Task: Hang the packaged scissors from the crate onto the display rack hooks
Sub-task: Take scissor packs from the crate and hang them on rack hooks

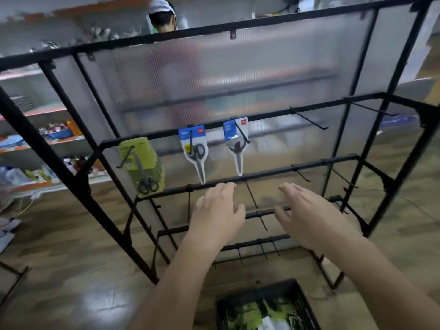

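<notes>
Hands empty at the rack, three scissor packs hanging

Crate [262, 291] is sitting on the floor at the bottom edge, holding green-carded packs [252, 310]. Its contents are blurred; probably more scissors, but I can't confirm.

Above it, both hands are hovering palm-down in front of the lower bars of the display rack [285, 171].
- Left hand [219, 215]: fingers are lying straight and loosely together, gripping nothing.
- Right hand [309, 215]: fingers are lying straight and slightly spread, gripping nothing.

Higher up, three packs are hanging on hooks along one bar: a green-card pack [142, 160] on the left, then a blue-card pack [194, 151] and a second blue-card pack [237, 144] toward the middle. More hooks [309, 120] are sticking out to the right.

Behind the ribbed translucent panel [214, 75], a person in a light cap [163, 15] is standing. Store shelves [35, 139] are running along the left.
</notes>
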Motion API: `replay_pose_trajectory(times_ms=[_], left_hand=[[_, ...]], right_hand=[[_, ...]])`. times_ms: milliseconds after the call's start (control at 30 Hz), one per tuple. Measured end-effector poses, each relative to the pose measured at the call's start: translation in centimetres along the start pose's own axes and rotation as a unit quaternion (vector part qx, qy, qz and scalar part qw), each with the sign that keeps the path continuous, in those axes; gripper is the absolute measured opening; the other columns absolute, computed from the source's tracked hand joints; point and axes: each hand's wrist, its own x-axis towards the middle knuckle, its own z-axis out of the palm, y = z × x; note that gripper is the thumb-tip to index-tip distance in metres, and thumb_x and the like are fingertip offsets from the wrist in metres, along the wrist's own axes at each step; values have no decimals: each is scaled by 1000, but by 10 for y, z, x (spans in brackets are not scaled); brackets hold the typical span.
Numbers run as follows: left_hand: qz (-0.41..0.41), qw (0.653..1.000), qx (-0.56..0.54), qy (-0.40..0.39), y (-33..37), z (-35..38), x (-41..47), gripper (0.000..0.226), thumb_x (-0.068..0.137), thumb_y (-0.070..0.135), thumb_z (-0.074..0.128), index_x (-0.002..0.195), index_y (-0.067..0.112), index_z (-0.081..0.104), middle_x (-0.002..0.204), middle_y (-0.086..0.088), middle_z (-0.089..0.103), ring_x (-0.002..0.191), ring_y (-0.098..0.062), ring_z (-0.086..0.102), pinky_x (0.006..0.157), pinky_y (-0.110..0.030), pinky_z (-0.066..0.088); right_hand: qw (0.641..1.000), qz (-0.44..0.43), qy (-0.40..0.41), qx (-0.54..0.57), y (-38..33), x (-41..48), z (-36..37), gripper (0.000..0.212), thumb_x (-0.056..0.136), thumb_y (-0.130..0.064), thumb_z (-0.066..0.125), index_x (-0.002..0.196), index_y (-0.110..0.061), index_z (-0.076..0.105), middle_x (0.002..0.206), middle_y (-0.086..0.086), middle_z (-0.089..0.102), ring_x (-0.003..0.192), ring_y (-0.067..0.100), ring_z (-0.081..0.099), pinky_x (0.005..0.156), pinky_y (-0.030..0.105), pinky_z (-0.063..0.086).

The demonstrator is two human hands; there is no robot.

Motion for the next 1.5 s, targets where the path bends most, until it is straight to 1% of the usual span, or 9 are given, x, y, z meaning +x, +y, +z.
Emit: replay_pose_trajectory(times_ms=[100, 233, 367, 500, 667, 867, 1100, 1300, 1500], left_hand=[[6, 1000, 28, -7, 22, 10, -14, 54, 102, 41, 50, 153, 29, 37, 152, 8, 44, 140, -17, 40, 117, -38, 33], [23, 998, 55, -24, 42, 17, -27, 49, 103, 41, 48, 150, 28, 40, 148, 6, 48, 136, -17, 42, 114, -38, 35], [39, 997, 59, -27, 55, 22, -33, 48, 103, 40, 48, 149, 30, 41, 146, 7, 48, 134, -17, 44, 112, -37, 36], [56, 995, 75, -26, 56, 27, -38, 47, 103, 40, 48, 148, 29, 42, 143, 6, 51, 129, -17, 48, 107, -37, 39], [64, 994, 79, -47, 30, 25, -46, 48, 103, 40, 48, 149, 29, 40, 142, 6, 51, 127, -18, 49, 108, -38, 42], [68, 994, 60, -57, -31, 10, -49, 50, 103, 42, 47, 151, 31, 37, 144, 7, 50, 128, -15, 49, 108, -37, 42], [61, 992, 30, -103, -102, 23, -47, 53, 103, 44, 46, 152, 29, 36, 147, 6, 48, 133, -18, 46, 111, -40, 41], [76, 988, 24, -133, -106, 44, -44, 45, 103, 40, 46, 146, 27, 41, 143, 2, 52, 131, -22, 49, 109, -42, 41], [64, 984, 34, -165, -83, 78, -43, 44, 101, 39, 51, 143, 26, 45, 136, 0, 57, 123, -25, 54, 102, -43, 44]], right_hand=[[1000, 10, -4, 17, 24, -22, -3, 48, 103, -42, 50, 146, -21, 44, 144, -3, 52, 129, 17, 51, 105, 30, 43], [999, 19, -13, 40, 49, -43, -4, 45, 105, -40, 47, 145, -21, 44, 143, -3, 52, 127, 16, 51, 101, 27, 43], [998, 29, -6, 53, 60, -57, -2, 60, 104, -44, 47, 157, -22, 31, 155, -4, 43, 139, 16, 43, 110, 28, 38], [997, 43, -19, 56, 62, -64, 8, 64, 103, -44, 48, 159, -22, 27, 159, -2, 39, 142, 17, 40, 112, 31, 37], [998, 47, -18, 42, 40, -64, 24, 66, 102, -47, 49, 159, -23, 25, 160, -4, 37, 143, 15, 39, 111, 29, 38], [998, 59, -32, 17, -17, -59, 46, 63, 103, -48, 48, 157, -23, 29, 156, -5, 41, 138, 15, 44, 107, 27, 39], [992, 101, -67, -27, -63, -55, 79, 59, 100, -43, 51, 152, -21, 37, 152, -2, 46, 136, 18, 46, 111, 32, 41], [987, 126, -87, -57, -53, -59, 92, 59, 98, -41, 50, 152, -19, 38, 149, 0, 49, 135, 19, 47, 109, 34, 43], [980, 140, -126, -59, -9, -60, 104, 52, 99, -46, 51, 142, -18, 44, 142, 3, 53, 128, 23, 51, 104, 37, 47]])
